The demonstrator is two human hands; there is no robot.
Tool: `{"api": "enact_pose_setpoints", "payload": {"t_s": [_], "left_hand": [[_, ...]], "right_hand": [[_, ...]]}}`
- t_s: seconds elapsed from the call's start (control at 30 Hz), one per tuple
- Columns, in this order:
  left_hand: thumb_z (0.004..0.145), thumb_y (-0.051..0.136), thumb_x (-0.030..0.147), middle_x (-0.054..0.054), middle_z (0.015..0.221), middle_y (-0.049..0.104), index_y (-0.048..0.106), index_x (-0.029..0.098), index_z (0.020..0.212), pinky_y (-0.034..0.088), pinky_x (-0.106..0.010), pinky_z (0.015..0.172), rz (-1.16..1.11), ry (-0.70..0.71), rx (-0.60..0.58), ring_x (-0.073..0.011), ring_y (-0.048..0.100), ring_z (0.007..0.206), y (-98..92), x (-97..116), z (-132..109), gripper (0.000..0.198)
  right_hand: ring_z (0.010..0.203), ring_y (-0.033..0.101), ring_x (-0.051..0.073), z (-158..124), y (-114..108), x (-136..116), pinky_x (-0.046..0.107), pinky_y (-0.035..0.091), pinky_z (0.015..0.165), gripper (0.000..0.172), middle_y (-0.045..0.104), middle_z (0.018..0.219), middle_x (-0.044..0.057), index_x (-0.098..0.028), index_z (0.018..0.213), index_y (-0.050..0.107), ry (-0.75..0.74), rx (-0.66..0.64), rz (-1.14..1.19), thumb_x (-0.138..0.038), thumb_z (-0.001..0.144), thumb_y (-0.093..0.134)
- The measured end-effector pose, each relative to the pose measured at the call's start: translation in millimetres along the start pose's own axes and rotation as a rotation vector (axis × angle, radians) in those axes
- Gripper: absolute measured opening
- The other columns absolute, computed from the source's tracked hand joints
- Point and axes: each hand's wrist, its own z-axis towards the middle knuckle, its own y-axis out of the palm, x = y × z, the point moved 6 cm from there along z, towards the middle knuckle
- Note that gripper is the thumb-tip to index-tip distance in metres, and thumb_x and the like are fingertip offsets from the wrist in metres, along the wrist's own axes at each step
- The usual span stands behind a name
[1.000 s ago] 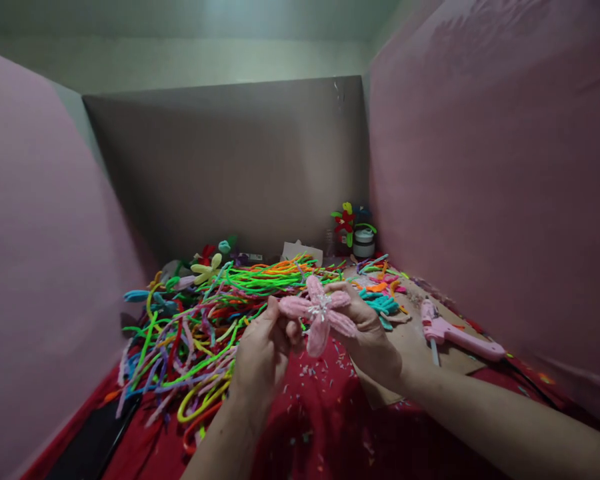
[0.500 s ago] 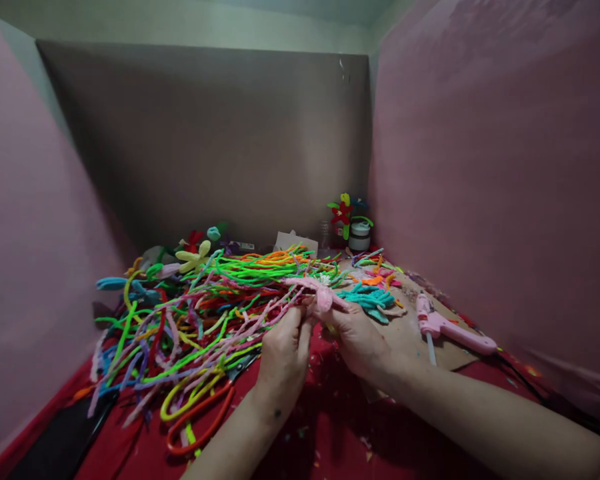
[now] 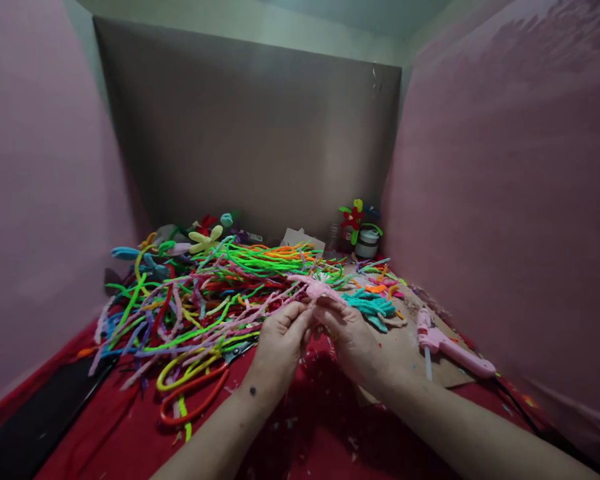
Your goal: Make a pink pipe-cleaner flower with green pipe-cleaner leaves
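A pale pink pipe-cleaner flower (image 3: 318,289) with white tips at its centre is held up between my two hands, over the front of the table. My left hand (image 3: 283,340) pinches at its base, thumb and fingers pressed together. From the other side my right hand (image 3: 353,340) grips it too, with the fingertips meeting those of the left. What exactly lies between the fingertips is partly hidden. Just behind and left spreads a tangled heap of coloured pipe cleaners (image 3: 260,260). A teal pipe-cleaner bundle (image 3: 373,305) lies right behind my right hand.
A pink glue gun (image 3: 450,347) rests on a cardboard sheet (image 3: 405,353) at the right, its cord trailing forward. Orange-handled scissors (image 3: 195,400) lie at the left beside a black flat object (image 3: 45,413). Finished flowers (image 3: 353,217) and a lidded jar (image 3: 368,241) stand at the back.
The pink flower has turned in my fingers, so its white centre shows more and the drooping petal no longer hangs toward me. My hands have come closer together. The camera view has shifted slightly.
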Motion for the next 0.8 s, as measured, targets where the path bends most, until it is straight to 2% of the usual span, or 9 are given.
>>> {"api": "enact_pose_setpoints", "payload": {"t_s": [0.1,0.2,0.4,0.5,0.6,0.7,0.8], "left_hand": [[0.076,0.058,0.033,0.009,0.044,0.034,0.047,0.016,0.06,0.016,-0.017,0.037,-0.164,-0.09,-0.051,-0.0029,0.022,0.036,4.8,-3,-2,0.026],[0.077,0.058,0.032,0.009,0.044,0.034,0.048,0.016,0.064,0.014,-0.016,0.035,-0.294,-0.146,-0.122,-0.002,0.019,0.034,8.7,-4,-4,0.023],[0.081,0.056,0.032,0.01,0.048,0.032,0.051,0.018,0.075,0.011,-0.015,0.035,-0.403,-0.25,-0.327,-0.0016,0.014,0.035,12.6,-5,-7,0.016],[0.082,0.054,0.035,0.01,0.049,0.03,0.051,0.019,0.08,0.012,-0.016,0.036,-0.362,-0.24,-0.363,-0.0022,0.012,0.036,12.5,-5,-7,0.016],[0.082,0.05,0.038,0.009,0.05,0.033,0.051,0.019,0.077,0.017,-0.018,0.038,-0.109,-0.141,-0.271,-0.004,0.019,0.038,8.3,-5,-5,0.02],[0.079,0.053,0.033,0.005,0.054,0.043,0.051,0.018,0.069,0.027,-0.02,0.045,0.362,0.119,-0.08,-0.0075,0.034,0.046,1.0,4,-4,0.018],[0.078,0.052,0.031,0.004,0.055,0.045,0.05,0.018,0.065,0.031,-0.022,0.05,0.672,0.29,0.023,-0.009,0.037,0.05,-1.3,9,-7,0.018]], "right_hand": [[0.061,0.05,0.01,2,-3,11,0.021,0.038,0.055,0.022,0.064,0.08,0.002,-0.018,0.089,0.066,0.064,0.003,0.081,-0.032,0.072,0.067],[0.057,0.05,0.009,2,-2,16,0.02,0.035,0.05,0.026,0.063,0.075,0.001,-0.018,0.092,0.064,0.112,-0.011,0.147,-0.035,0.072,0.066],[0.06,0.05,0.01,-2,4,7,0.021,0.038,0.055,0.017,0.061,0.073,-0.001,-0.02,0.085,0.063,0.156,-0.074,0.28,-0.025,0.07,0.069],[0.064,0.05,0.01,-3,4,1,0.021,0.038,0.056,0.02,0.06,0.076,-0.001,-0.02,0.083,0.063,0.168,-0.054,0.279,-0.024,0.066,0.071],[0.062,0.05,0.01,-1,1,2,0.021,0.036,0.053,0.02,0.06,0.076,-0.002,-0.021,0.083,0.064,0.18,-0.026,0.251,-0.026,0.065,0.071],[0.059,0.047,0.009,1,-3,7,0.022,0.035,0.055,0.015,0.057,0.069,-0.003,-0.021,0.074,0.063,0.158,0.035,0.253,-0.024,0.062,0.072],[0.057,0.045,0.009,0,-5,12,0.022,0.035,0.056,0.015,0.056,0.066,-0.003,-0.019,0.071,0.062,0.175,0.095,0.248,-0.025,0.062,0.073]]}}
